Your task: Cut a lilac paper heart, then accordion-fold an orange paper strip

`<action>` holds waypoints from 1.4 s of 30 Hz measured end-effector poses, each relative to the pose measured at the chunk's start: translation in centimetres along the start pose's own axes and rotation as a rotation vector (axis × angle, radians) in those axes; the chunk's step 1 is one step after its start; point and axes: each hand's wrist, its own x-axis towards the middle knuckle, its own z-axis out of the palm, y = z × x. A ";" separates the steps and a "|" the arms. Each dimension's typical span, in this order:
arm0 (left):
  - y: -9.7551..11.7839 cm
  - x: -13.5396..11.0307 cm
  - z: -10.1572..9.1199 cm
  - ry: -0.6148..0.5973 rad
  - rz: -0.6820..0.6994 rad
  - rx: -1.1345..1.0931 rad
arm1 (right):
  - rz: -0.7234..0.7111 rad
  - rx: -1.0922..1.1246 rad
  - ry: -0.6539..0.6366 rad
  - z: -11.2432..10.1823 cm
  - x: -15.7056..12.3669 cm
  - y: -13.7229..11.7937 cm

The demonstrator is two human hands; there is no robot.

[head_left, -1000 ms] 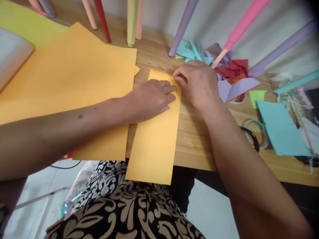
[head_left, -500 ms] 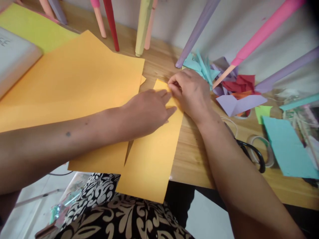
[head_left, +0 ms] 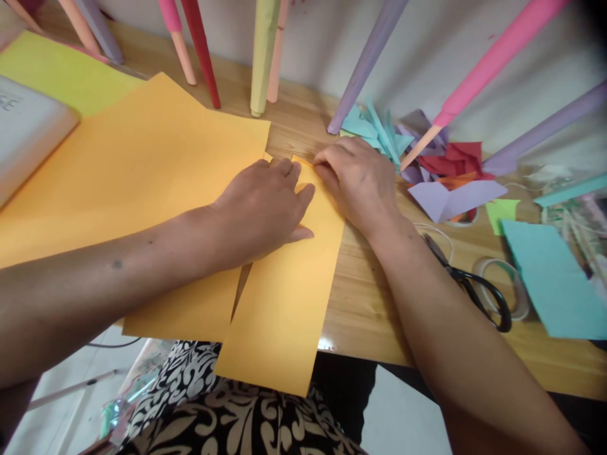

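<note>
A long orange paper strip (head_left: 284,303) lies on the wooden table (head_left: 360,297), its near end hanging over the table's front edge. My left hand (head_left: 263,208) lies on the strip's far part, fingers curled down at its far edge. My right hand (head_left: 353,180) is beside it, fingertips pinched on the strip's far end, where a narrow fold or roll of orange shows. Both hands touch the strip and almost touch each other.
Large orange sheets (head_left: 142,177) lie left, over a yellow sheet (head_left: 61,69) and a white book (head_left: 23,139). Rolled paper tubes (head_left: 263,50) lean against the wall. Paper scraps (head_left: 427,164), black scissors (head_left: 478,291), a tape roll (head_left: 512,291) and a teal sheet (head_left: 550,278) lie right.
My left hand has slid toward the strip's far end and its fingers have curled. The right hand has shifted left along that end. The strip's near end has swung slightly left.
</note>
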 end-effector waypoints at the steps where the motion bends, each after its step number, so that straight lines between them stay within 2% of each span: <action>1: 0.0 0.0 0.0 -0.004 -0.001 0.012 | 0.001 0.010 0.005 0.0 0.0 0.0; 6: 0.1 0.1 0.0 -0.004 0.018 0.078 | -0.040 -0.030 0.032 0.4 0.1 0.0; 12: -0.2 0.0 0.3 0.027 0.036 0.039 | -0.030 -0.091 0.010 0.1 0.0 -0.5; 21: -0.1 0.0 0.2 0.000 0.008 -0.004 | -0.082 -0.169 0.023 0.2 -0.2 -0.3; 33: -0.3 -0.2 0.7 0.050 -0.027 -0.037 | -0.042 -0.094 0.030 0.3 -0.5 -0.5; 35: -0.3 -0.1 0.4 0.066 -0.017 -0.029 | -0.046 -0.114 0.034 0.3 -0.5 -0.5; 37: -0.3 0.1 -0.3 0.033 -0.013 0.006 | -0.047 -0.124 0.041 0.3 -0.5 -0.6; 40: -0.8 0.7 -1.6 -0.063 -0.102 0.038 | -0.039 -0.112 0.047 0.4 -0.4 -0.6; 42: -1.5 1.1 -1.9 0.004 -0.199 0.014 | -0.031 -0.097 0.039 0.4 -0.4 -0.6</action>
